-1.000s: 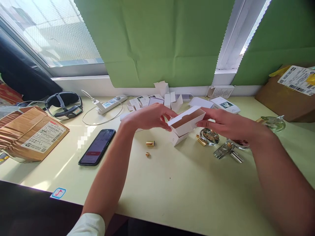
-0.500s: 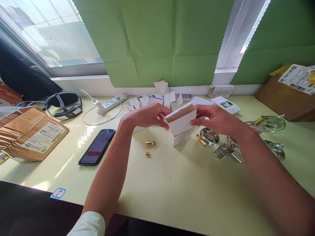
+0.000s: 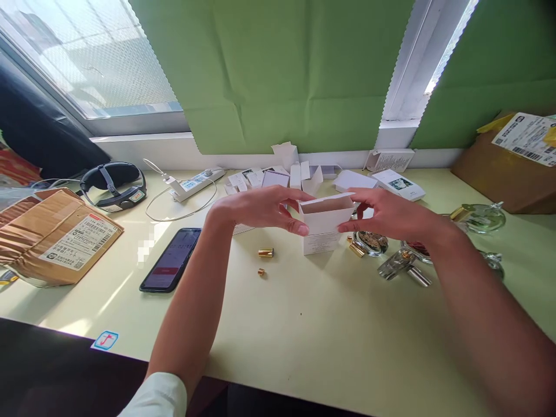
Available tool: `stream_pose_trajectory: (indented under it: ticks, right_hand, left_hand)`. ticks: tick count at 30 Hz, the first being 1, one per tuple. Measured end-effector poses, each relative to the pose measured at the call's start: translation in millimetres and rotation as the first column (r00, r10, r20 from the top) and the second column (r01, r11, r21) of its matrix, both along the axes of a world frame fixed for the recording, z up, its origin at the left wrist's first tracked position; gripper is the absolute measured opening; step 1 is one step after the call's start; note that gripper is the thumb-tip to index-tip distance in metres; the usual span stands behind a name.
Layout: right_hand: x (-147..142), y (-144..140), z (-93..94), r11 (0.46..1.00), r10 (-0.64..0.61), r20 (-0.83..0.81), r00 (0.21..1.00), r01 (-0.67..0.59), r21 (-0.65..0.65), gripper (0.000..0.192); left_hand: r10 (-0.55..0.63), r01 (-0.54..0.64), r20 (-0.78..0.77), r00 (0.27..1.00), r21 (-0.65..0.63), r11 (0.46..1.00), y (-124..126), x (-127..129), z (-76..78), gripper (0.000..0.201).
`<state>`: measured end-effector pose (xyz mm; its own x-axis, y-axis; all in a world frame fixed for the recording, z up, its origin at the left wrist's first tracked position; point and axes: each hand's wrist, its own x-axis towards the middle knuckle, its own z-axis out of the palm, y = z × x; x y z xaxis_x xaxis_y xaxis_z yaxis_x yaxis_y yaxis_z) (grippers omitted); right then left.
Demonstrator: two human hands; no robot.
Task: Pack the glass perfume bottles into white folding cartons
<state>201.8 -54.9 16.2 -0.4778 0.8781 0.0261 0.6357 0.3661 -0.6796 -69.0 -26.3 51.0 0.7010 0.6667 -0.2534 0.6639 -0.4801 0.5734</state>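
A: White carton at bench centre, upright, top flaps open, brown inside showing. Pinched from both sides: left hand on the 9 o'clock wall, right hand on the 3 o'clock wall, each clamped on it. Base touching or just above the bench; hard to tell which.

B: Noted. Around it?

A: Two small gold caps at 8 o'clock, near. Round glass bottles at 4 o'clock, just beside, partly behind the right wrist. Phone farther out at 8 o'clock. Folded white cartons at 12 o'clock, by the sill.

B: Risks?

A: Probably crushing thin walls with too hard a squeeze. Also a right-forearm sweep knocking the bottles over, given so little room there.

B: Unclear parts?

A: Carton contents hidden from this angle. Print on its lower face too small to read. Bottles at 3 o'clock partly covered by the arm.
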Motion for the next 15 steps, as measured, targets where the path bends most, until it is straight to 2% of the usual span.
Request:
stream_pose_trajectory:
  ticks: [6,9,15]
  right_hand:
    - [0,-8,8.2,0.997,0.06,0.058,0.997,-0.057,-0.06,0.038]
    - [1,-10,12.6,0.995,0.048,0.036,0.998,-0.044,-0.09,0.036]
    - [4,-11,16.1,0.992,0.037,-0.003,0.999,-0.037,-0.122,0.039]
  left_hand:
    - [-0.033,0.034,-0.008,0.999,0.067,0.997,-6,3,6.3,0.052]
    - [-0.052,0.053,-0.01,0.999,0.064,0.997,-9,4,7.8,0.05]
    - [-0.034,0.034,-0.009,0.999,0.077,0.996,-6,5,2.8,0.05]
